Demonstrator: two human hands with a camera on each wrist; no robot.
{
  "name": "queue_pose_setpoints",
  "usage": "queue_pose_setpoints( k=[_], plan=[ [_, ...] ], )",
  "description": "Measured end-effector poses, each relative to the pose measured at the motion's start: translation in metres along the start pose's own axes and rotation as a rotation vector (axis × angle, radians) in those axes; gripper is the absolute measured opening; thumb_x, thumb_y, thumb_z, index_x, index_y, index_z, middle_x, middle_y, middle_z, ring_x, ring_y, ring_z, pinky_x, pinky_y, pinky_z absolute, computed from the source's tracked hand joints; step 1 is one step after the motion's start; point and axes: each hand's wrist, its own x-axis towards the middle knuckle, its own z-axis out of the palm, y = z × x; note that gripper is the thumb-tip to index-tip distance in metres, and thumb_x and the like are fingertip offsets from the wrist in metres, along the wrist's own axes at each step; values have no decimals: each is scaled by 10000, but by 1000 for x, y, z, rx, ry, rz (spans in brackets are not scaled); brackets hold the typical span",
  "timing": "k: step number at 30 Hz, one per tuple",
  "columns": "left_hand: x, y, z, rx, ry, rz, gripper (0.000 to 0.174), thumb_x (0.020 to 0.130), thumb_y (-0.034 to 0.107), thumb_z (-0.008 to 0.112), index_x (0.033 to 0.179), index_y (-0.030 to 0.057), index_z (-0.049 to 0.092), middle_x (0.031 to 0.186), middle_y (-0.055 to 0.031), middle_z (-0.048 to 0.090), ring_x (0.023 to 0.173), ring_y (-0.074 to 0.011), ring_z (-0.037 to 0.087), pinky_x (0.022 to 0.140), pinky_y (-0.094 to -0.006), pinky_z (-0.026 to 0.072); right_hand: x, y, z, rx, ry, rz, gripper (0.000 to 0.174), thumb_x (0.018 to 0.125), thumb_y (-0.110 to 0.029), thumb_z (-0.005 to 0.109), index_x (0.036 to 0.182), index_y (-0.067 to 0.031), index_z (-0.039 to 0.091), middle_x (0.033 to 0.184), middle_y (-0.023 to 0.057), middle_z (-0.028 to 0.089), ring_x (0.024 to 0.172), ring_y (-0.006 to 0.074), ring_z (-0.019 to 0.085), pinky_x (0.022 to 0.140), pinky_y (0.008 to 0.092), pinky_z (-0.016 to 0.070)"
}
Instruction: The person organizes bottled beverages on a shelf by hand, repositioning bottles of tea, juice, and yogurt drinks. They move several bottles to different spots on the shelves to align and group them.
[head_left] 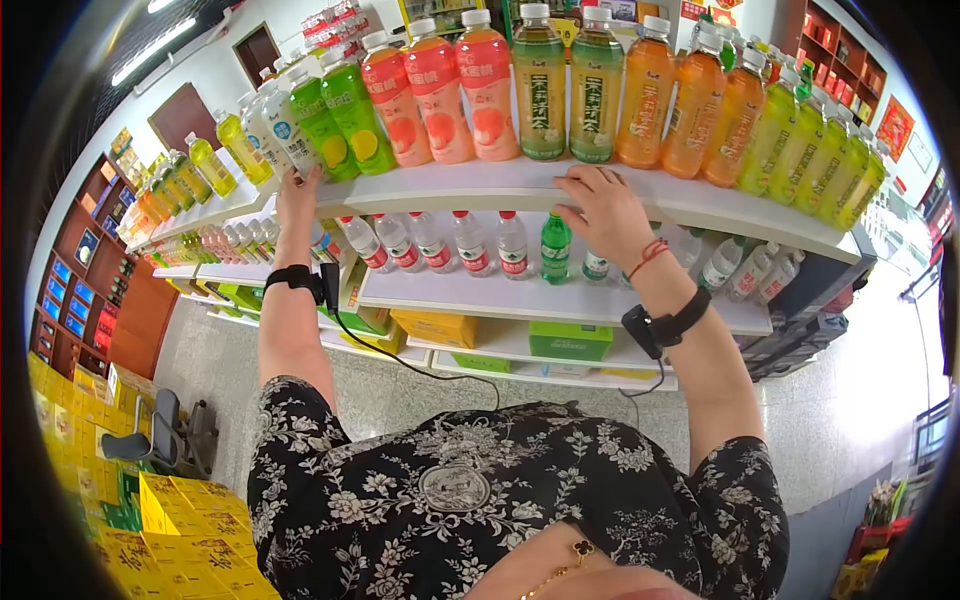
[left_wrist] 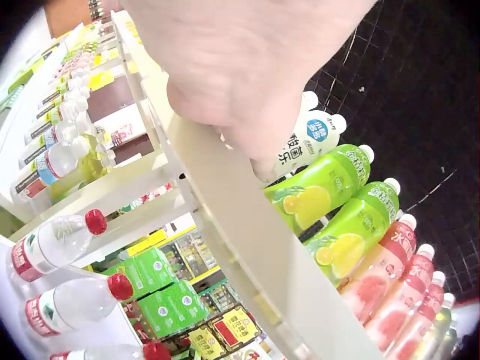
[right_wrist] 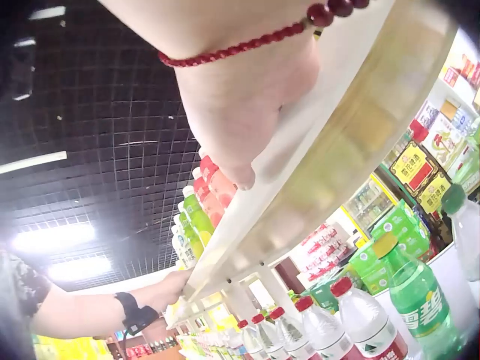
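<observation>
My left hand [head_left: 297, 200] is at the base of a white bottle [head_left: 290, 130], with thumb and fingertips around its lower end. In the left wrist view, the left hand [left_wrist: 236, 75] partly covers that white bottle [left_wrist: 307, 139]; green lemon-label bottles [left_wrist: 322, 187] stand beside it. My right hand [head_left: 607, 207] rests on the white upper shelf [head_left: 440, 187], fingers spread near its front edge, before the dark green bottles [head_left: 595, 90] and orange bottles [head_left: 648, 100]. In the right wrist view, the right hand [right_wrist: 240, 112] lies on the shelf top, holding nothing visible.
Pink peach bottles [head_left: 436, 95] stand between the hands, and yellow-green bottles [head_left: 800, 150] line the right end. Below are red-capped water bottles [head_left: 470, 245] and a green soda bottle [head_left: 555, 247]. Green boxes [head_left: 570, 340] sit lower. A cable [head_left: 400, 365] hangs from the left wrist.
</observation>
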Motion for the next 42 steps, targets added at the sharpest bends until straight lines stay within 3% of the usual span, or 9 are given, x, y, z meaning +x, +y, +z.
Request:
queue_pose_setpoints(
  k=[8,12,20,26,28,30,32,34,42],
  plan=[
    [9,-24,15,50,104,40,554,821,474,669,1210,87,593,1038,-145,683,966,-326,644,843,-416,482,0,-5,4,-52,89,-3,298,814,-264,677,1038,-70,649,1012,65,581,1019,255,565,906,401,456],
    [7,-25,11,-2,43,62,598,826,456,676,1251,49,569,1070,-160,672,975,-315,641,850,-402,482,-2,-5,6,-95,105,-17,290,824,-302,659,1001,-71,642,972,65,570,976,251,563,896,398,458],
    [13,-30,15,-87,45,82,615,836,444,674,1272,26,559,1041,-151,681,946,-289,652,843,-381,484,-1,-10,7,-116,75,30,279,820,-261,678,1035,-92,626,1017,48,567,1000,242,561,894,393,462],
    [16,-26,13,-59,-66,35,535,816,460,652,1134,37,574,988,-161,684,915,-328,646,782,-437,482,1,-12,10,-91,114,26,285,795,-239,690,1035,-94,640,1026,70,598,980,272,580,871,404,470],
    [8,-14,15,79,-10,-48,601,810,500,639,1213,62,558,1060,-176,674,988,-358,637,830,-477,479,2,-10,10,-81,98,19,295,782,-226,702,1037,-87,650,1035,80,612,971,289,588,849,408,480],
    [1,-13,15,-30,59,-58,688,817,531,632,1318,83,483,1167,-190,634,1092,-370,596,882,-459,471,3,-10,14,-74,108,18,310,789,-232,683,1067,-100,639,1042,68,598,997,289,575,855,417,471],
    [2,-19,20,-64,195,13,571,823,427,678,1243,62,547,1161,-176,628,1057,-354,603,873,-453,471,6,-10,14,-84,69,-2,329,793,-207,691,1097,-93,641,1075,72,596,1008,296,577,847,420,473],
    [-5,-12,10,-23,166,48,507,810,351,711,1190,43,578,1111,-164,644,1018,-341,614,868,-440,473,7,-10,15,-65,67,-37,333,797,-201,691,1105,-87,640,1076,74,593,1006,296,576,847,420,472],
    [-7,-1,1,23,135,-31,522,779,366,734,1162,33,613,1048,-158,680,990,-315,644,851,-401,496,10,-19,9,-77,23,-69,348,812,-192,687,1129,-64,626,1071,72,581,976,298,576,849,411,473]
  ],
)
